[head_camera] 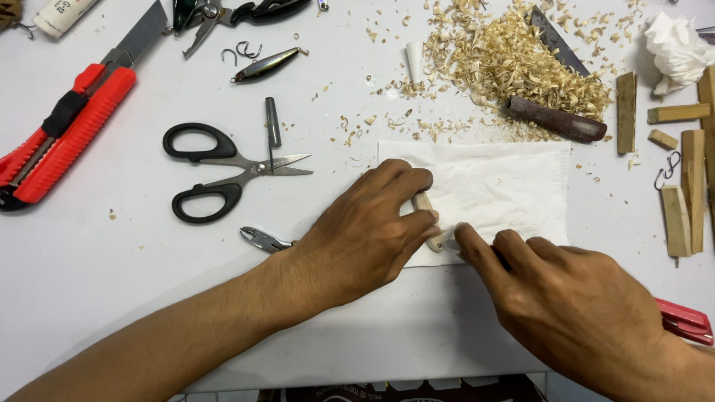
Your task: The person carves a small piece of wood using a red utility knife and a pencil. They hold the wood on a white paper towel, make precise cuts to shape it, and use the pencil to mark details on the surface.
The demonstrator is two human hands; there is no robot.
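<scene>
The left hand (365, 231) clamps a pale, smooth wooden piece (426, 212) (mostly hidden) while the right hand (573, 305) pinches its tip.

Bright even overhead light, soft shadows under the hands (357, 231), sharp focus, slight edge distortion

you've got black-handled scissors (223, 170) lying open, left-centre of the white worktop (112, 275). red utility knife (59, 123) w/ blade out sits far left. small pliers (262, 239) just below the scissors. metal fishing lure (267, 64) + loose hooks (242, 52) up top. wood shavings (506, 59) piled upper right, over a dark-handled blade (555, 119). wood strips (689, 186) along the right edge, crumpled tissue (674, 48) in the corner.
</scene>
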